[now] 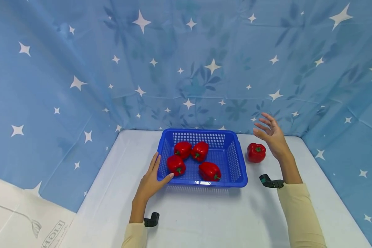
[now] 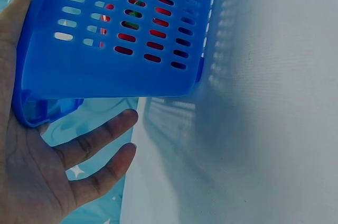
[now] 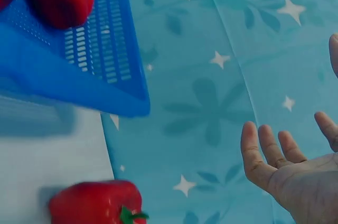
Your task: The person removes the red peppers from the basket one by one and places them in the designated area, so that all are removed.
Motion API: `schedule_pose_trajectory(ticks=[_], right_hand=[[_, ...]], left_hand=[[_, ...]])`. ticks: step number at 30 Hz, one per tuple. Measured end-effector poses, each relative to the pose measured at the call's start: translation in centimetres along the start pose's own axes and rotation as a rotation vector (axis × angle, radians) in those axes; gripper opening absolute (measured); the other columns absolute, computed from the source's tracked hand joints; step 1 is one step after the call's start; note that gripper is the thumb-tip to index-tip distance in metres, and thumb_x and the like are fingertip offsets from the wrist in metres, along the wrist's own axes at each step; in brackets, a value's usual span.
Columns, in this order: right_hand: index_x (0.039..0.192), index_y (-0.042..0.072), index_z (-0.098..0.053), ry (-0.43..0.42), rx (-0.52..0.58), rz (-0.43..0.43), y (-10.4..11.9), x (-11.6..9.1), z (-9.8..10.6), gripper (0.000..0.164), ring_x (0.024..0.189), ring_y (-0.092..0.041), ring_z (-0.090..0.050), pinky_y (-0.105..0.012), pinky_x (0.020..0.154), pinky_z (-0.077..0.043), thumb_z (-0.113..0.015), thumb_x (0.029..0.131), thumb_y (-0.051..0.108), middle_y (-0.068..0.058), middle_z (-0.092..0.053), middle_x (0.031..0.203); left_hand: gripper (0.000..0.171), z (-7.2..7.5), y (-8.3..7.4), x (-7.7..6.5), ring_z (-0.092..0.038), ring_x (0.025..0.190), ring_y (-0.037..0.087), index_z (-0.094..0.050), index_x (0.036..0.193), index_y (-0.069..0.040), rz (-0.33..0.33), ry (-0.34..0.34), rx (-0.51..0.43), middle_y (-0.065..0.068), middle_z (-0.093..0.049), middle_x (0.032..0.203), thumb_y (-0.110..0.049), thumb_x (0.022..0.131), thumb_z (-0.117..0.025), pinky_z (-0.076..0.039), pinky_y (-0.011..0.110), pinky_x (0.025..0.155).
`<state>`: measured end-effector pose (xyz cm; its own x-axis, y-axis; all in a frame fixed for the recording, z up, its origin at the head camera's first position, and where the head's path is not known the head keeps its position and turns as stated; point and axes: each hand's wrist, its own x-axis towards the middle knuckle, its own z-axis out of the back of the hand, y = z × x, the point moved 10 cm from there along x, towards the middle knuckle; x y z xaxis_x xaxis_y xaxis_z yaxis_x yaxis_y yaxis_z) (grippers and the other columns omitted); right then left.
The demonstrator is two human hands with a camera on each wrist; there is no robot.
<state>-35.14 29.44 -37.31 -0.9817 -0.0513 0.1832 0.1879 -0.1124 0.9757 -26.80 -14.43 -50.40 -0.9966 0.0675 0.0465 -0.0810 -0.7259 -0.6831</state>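
A blue plastic basket (image 1: pixel 240 165) with slotted walls holds several red bell peppers, among them a front-right bell pepper (image 1: pixel 209 171) and a back-left bell pepper (image 1: pixel 182 150). My left hand (image 1: pixel 150 181) rests at the basket's front left corner, its thumb over the rim and its fingers extended along the outer side. Another red bell pepper (image 1: pixel 256 153) sits on the table, right of the basket, its green stem visible. My right hand (image 1: pixel 272 136) is raised above and beside that loose pepper, fingers spread and relaxed, holding nothing. In the right wrist view, the palm (image 3: pixel 311 187) shows bare.
The white table (image 1: pixel 186 220) extends around the basket. Blue star-patterned curtain (image 1: pixel 186 69) hangs behind and on both sides, close to the table's back edge. Both wrists wear a small black camera, such as the right wrist camera (image 1: pixel 270 182).
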Motion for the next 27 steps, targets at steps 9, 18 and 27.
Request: schedule_pose_trajectory(ticks=[9,18,27], right_hand=[[0.156,0.025,-0.019,0.147,-0.21,-0.069,-1.0,1.1,-3.8,0.078,0.143,-0.039,-0.033,-0.057,0.109,-0.041,-0.066,0.093,0.026,-0.015,-0.027,0.158],[0.155,0.018,-0.019,0.36,-0.253,-0.154,-3.0,1.4,-7.1,0.08,0.142,-0.044,-0.032,-0.06,0.104,-0.042,-0.068,0.092,0.028,-0.021,-0.027,0.157],[0.154,0.018,-0.021,0.502,-0.293,-0.264,-5.3,1.1,-9.7,0.083,0.133,-0.046,-0.046,-0.06,0.103,-0.043,-0.07,0.09,0.032,-0.026,-0.027,0.155]], left_hand=[[0.103,-0.2,0.1,0.1,-0.022,0.15,0.035,-0.006,0.158,-0.032,0.002,0.009,-0.002,-0.016,0.004,0.165,-0.075,0.08,-0.056,-0.04,0.064,0.104],[0.103,-0.4,0.1,0.2,-0.021,0.15,0.034,-0.006,0.158,-0.031,0.004,0.019,-0.024,-0.015,0.004,0.165,-0.074,0.08,-0.057,-0.039,0.064,0.104],[0.102,-0.2,0.2,0.2,-0.02,0.15,0.034,-0.006,0.158,-0.032,0.007,0.019,-0.037,-0.017,0.004,0.165,-0.074,0.08,-0.057,-0.038,0.065,0.104]])
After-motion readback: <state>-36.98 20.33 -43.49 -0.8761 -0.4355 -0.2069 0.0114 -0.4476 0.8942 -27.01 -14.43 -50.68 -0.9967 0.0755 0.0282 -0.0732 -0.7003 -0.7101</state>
